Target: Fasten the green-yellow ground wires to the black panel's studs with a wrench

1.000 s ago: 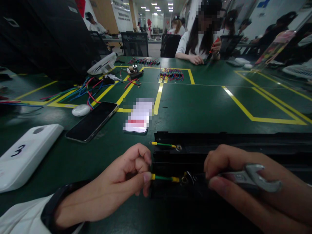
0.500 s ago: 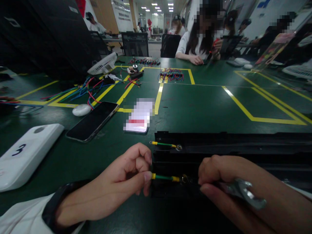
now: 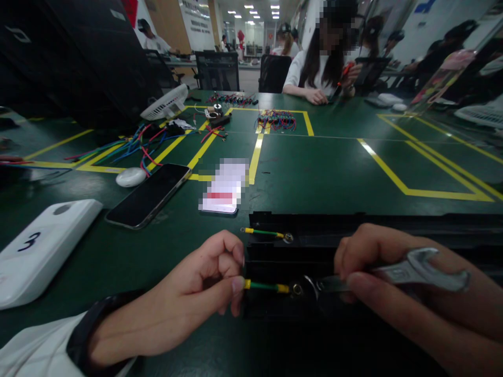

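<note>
My left hand (image 3: pixel 196 296) pinches the near end of a short green wire with yellow ends (image 3: pixel 265 287); its far end lies at a small nut (image 3: pixel 296 289) on a long black metal part (image 3: pixel 377 230). My right hand (image 3: pixel 396 293) grips a steel spanner (image 3: pixel 393 275), its head set on that nut and its handle pointing right. A second green-yellow wire (image 3: pixel 262 232) is fixed further back on the black part.
A black phone (image 3: pixel 149 195), a white oval object (image 3: pixel 131 177), a white box marked 3 (image 3: pixel 39 246) and a blurred card (image 3: pixel 223 187) lie on the green table (image 3: pixel 326 173). Coloured wires (image 3: pixel 129 146) are spread further back. A person (image 3: pixel 322 57) sits across the table.
My right hand swung the spanner handle down toward me, then back up to the right, with its head still at the nut. My left hand stayed pinched on the wire.
</note>
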Demonstrator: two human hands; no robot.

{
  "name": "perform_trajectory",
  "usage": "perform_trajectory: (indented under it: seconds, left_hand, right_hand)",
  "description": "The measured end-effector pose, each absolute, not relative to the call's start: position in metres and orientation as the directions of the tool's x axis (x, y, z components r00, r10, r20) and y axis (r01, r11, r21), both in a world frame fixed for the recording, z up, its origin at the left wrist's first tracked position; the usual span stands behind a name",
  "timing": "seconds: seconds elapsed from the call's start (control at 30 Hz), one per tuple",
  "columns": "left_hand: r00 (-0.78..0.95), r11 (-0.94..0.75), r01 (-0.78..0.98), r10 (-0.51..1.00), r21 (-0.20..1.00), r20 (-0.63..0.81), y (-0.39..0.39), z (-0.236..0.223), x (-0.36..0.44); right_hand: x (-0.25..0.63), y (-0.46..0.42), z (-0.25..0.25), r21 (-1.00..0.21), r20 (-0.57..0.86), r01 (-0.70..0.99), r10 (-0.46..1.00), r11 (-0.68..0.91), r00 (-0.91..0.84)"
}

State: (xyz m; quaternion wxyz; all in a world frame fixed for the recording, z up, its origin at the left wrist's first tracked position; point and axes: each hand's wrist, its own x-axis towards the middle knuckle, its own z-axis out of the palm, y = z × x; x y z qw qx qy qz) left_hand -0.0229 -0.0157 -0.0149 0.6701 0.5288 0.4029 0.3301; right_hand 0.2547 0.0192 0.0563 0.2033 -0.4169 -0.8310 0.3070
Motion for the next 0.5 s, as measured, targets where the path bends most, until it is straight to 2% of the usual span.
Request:
perform_trajectory:
  seconds: [0.13,0.3,0.5]
  left_hand:
    - [0.457,0.218,-0.009,0.869,0.976,-0.190,-0.016,-0.015,-0.023]
    - [0.456,0.217,0.008,0.868,0.976,-0.197,-0.015,-0.014,-0.022]
    - [0.461,0.226,-0.009,0.865,0.974,-0.196,-0.015,-0.012,-0.021]
  right_hand:
    - [0.255,0.016,0.049,-0.663,0.090,0.558,0.793,0.499,-0.602]
    - [0.255,0.012,0.034,-0.606,0.218,0.523,0.757,0.599,-0.615]
    - [0.252,0.011,0.033,-0.587,0.244,0.509,0.737,0.630,-0.631]
